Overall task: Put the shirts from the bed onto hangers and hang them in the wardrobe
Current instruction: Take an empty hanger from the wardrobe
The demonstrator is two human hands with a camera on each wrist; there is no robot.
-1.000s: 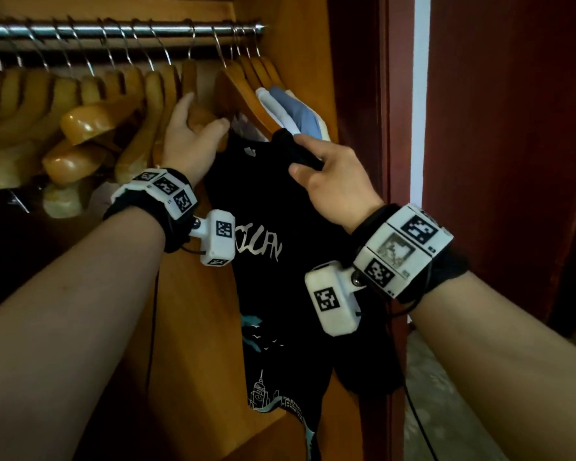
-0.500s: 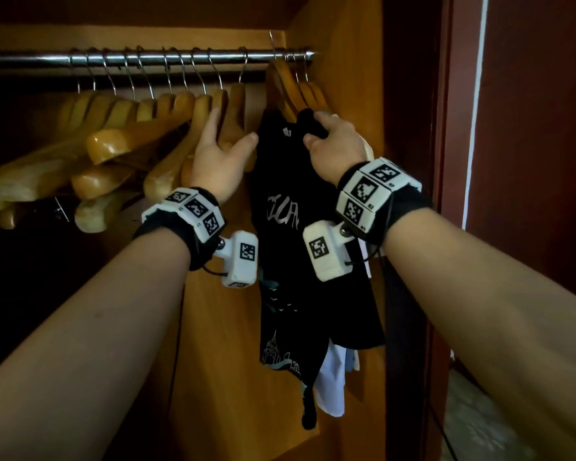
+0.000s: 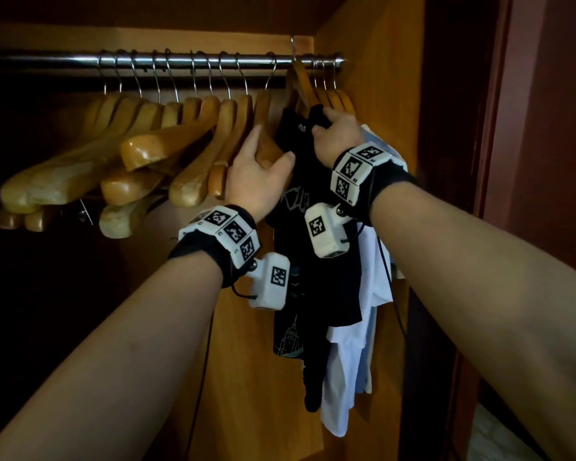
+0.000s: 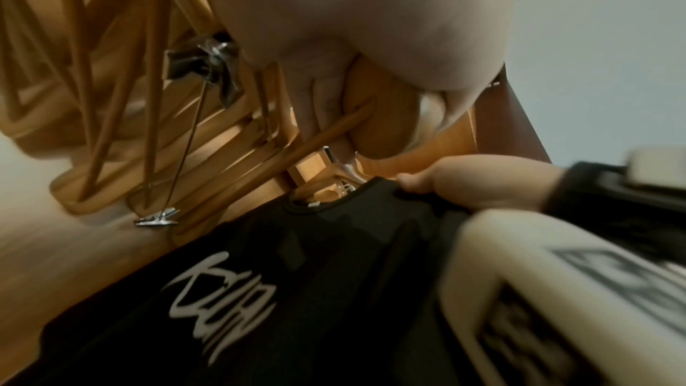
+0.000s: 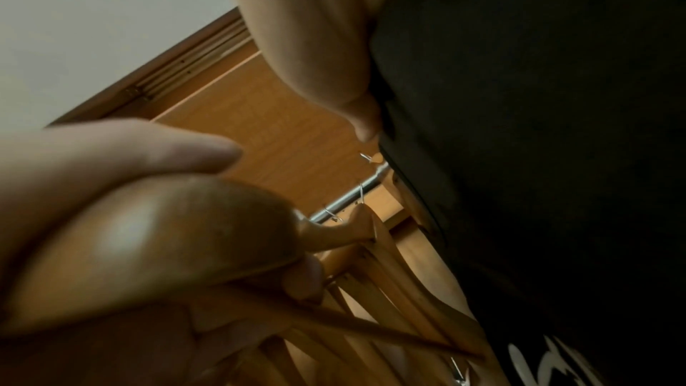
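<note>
Far left inside the wardrobe (image 3: pixel 373 94), a steel rail (image 3: pixel 64 61) runs under the top board, and a crowd of bare wooden hangers (image 3: pixel 147 151) hangs from it by wire hooks, their arms fanned out and overlapping. At the right end of that bunch the left hand (image 3: pixel 258 176) wraps one hanger arm (image 3: pixel 268 151): thumb to the right, fingers reaching up its left side, the wood lying in the palm; the right wrist view shows the rounded wooden end gripped between thumb and fingers. Just right of it hangs the black shirt (image 3: pixel 305 227), white lettering on the chest and a pale skyline print low down, its collar up around a wooden hanger whose hook stands at the rail; whether that hook is seated on the rail cannot be told. The right hand (image 3: pixel 338 134) closes on a bunch of the black cloth at the shirt's shoulder, fingers curled into it, as the left wrist view (image 4: pixel 478 184) also shows. Behind the black shirt, against the wardrobe's right wall, white shirts (image 3: pixel 353 361) hang from further hangers at the rail's end. Right of that stands a dark red door (image 3: pixel 546 161).
</note>
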